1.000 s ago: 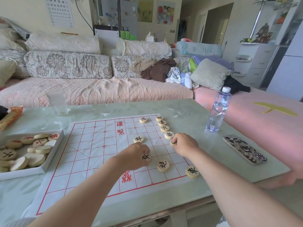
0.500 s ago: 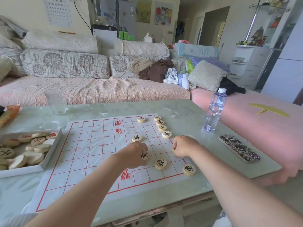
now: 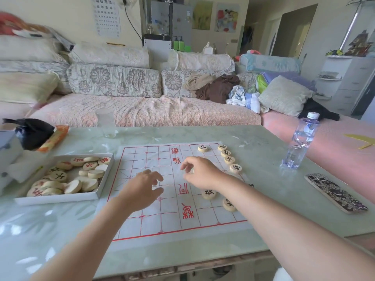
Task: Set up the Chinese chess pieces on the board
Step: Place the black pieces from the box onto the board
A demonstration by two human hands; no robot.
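The white cloth board (image 3: pixel 154 224) with red lines lies on the table. Several black-lettered wooden pieces stand on its right side: a column by the far right edge (image 3: pixel 229 159), one apart (image 3: pixel 203 148), and two nearer me (image 3: pixel 209 193) (image 3: pixel 229 204). My left hand (image 3: pixel 142 185) hovers over the board's middle, fingers spread and holding nothing. My right hand (image 3: pixel 200 173) hovers just right of it with fingers loosely apart. A pale piece (image 3: pixel 190 170) shows under its fingertips. My right forearm hides part of the right column.
A white box (image 3: pixel 60 197) with several loose red and black pieces sits left of the board. A water bottle (image 3: pixel 300 142) and a patterned phone case (image 3: pixel 334 192) are at the right. A glass (image 3: pixel 105 122), a black bag (image 3: pixel 32 132) and a sofa are behind.
Both hands have let go of pieces on the right side and moved left over the board's middle, fingers now apart. The camera view has swung to the left.
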